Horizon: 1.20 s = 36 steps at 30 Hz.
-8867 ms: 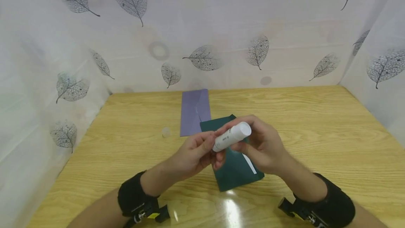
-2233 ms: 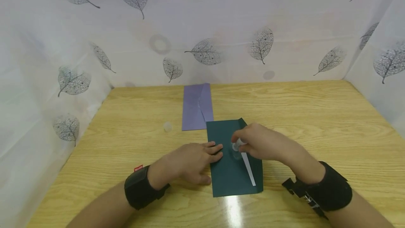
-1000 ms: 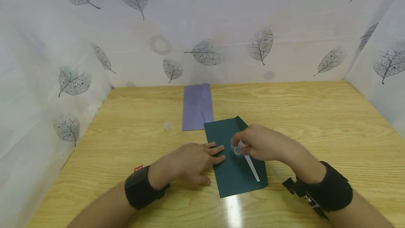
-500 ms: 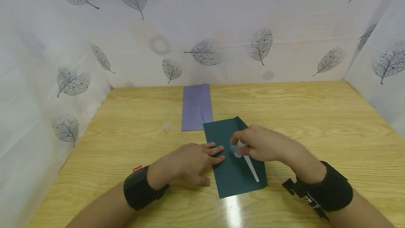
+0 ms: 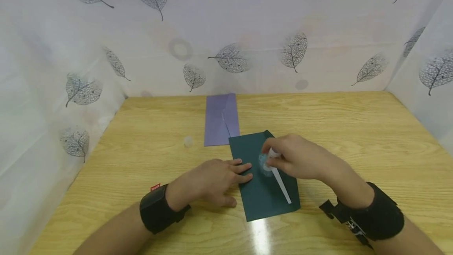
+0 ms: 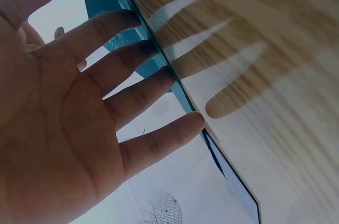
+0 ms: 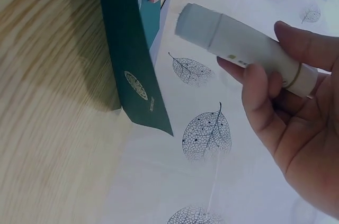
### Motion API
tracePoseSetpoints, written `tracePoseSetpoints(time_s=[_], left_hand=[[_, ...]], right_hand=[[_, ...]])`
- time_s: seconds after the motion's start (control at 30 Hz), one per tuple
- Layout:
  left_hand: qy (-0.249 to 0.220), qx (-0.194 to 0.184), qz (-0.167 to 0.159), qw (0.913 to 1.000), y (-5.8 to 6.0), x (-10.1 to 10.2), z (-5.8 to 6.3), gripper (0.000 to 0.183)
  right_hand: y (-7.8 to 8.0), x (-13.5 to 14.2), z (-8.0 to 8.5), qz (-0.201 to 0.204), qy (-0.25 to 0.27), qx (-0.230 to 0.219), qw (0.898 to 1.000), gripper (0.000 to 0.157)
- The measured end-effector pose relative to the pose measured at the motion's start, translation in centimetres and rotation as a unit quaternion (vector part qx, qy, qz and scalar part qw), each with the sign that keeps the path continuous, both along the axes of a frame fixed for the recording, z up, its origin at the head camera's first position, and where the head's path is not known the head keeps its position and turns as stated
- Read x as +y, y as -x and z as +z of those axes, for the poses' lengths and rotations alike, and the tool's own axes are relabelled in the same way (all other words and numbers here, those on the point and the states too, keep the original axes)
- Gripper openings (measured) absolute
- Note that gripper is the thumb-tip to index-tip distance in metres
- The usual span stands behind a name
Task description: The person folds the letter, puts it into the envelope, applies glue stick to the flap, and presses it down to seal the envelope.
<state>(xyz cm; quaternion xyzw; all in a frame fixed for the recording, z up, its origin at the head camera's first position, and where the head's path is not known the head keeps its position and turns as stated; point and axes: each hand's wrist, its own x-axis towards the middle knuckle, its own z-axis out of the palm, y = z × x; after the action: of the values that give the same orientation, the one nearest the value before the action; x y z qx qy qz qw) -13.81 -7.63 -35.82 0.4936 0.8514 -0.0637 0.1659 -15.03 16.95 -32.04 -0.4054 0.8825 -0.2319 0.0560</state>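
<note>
A dark green envelope [image 5: 255,198] lies on the wooden table, a narrow white strip [image 5: 282,186] along its flap side. My left hand [image 5: 214,182] rests flat with spread fingers, the fingertips on the envelope's left edge; the left wrist view shows the palm [image 6: 58,123] from below. With thumb and fingers my right hand [image 5: 301,158] grips a white glue stick [image 7: 249,44], tilted, its working end [image 7: 193,25] toward the paper. Beneath that end a bluish-white glue smear [image 5: 263,161] marks the green paper. The flap [image 7: 135,70] stands slightly raised in the right wrist view.
A purple envelope [image 5: 219,121] lies behind the green one, meeting its upper left corner. A small translucent round cap [image 5: 188,141] sits on the table [image 5: 148,129] to the left. Leaf-patterned white curtain [image 5: 247,23] encloses the back and sides.
Earlier both hands held the glue stick above the envelope; the left hand has since come down onto the paper. Just now the right hand shifted slightly right with the stick, showing more smear.
</note>
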Motion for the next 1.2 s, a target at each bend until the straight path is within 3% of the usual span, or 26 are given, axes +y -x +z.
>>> tracePoseSetpoints(time_s=[0.2, 0.37, 0.53, 0.67, 0.77, 0.9, 1.1, 1.2], left_hand=[[-0.015, -0.011, -0.002, 0.9998, 0.2, -0.1, 0.2, 0.067], [-0.036, -0.013, 0.0, 0.9993, 0.4, 0.0, 0.2, 0.061], [-0.079, 0.0, -0.005, 0.9969, 0.5, 0.2, 0.1, 0.064], [-0.17, 0.029, 0.006, 0.985, 0.5, 0.7, 0.0, 0.064], [-0.259, 0.038, 0.031, 0.9647, 0.3, 1.1, 0.2, 0.06], [-0.369, 0.016, 0.068, 0.927, 0.0, 1.4, 0.6, 0.051], [-0.51, -0.027, 0.079, 0.8562, 0.2, 1.6, 1.0, 0.05], [-0.561, -0.036, 0.073, 0.8241, 0.3, 1.7, 1.1, 0.055]], right_hand=[[0.0, 0.0, 0.1, -0.029, 0.046, 0.025, 0.998, 0.018], [0.0, 0.0, 0.4, -0.067, 0.136, 0.047, 0.987, 0.015], [-0.1, 0.2, 0.9, -0.043, 0.288, -0.014, 0.957, 0.018], [-0.2, 0.2, 1.3, 0.001, 0.361, -0.076, 0.929, 0.02], [-0.2, 0.2, 1.4, 0.025, 0.384, -0.113, 0.916, 0.018], [-0.1, 0.1, 1.3, 0.055, 0.418, -0.148, 0.895, 0.015], [0.2, -0.3, 0.5, 0.127, 0.471, -0.215, 0.846, 0.009], [0.0, -0.7, 0.0, 0.128, 0.466, -0.256, 0.837, 0.007]])
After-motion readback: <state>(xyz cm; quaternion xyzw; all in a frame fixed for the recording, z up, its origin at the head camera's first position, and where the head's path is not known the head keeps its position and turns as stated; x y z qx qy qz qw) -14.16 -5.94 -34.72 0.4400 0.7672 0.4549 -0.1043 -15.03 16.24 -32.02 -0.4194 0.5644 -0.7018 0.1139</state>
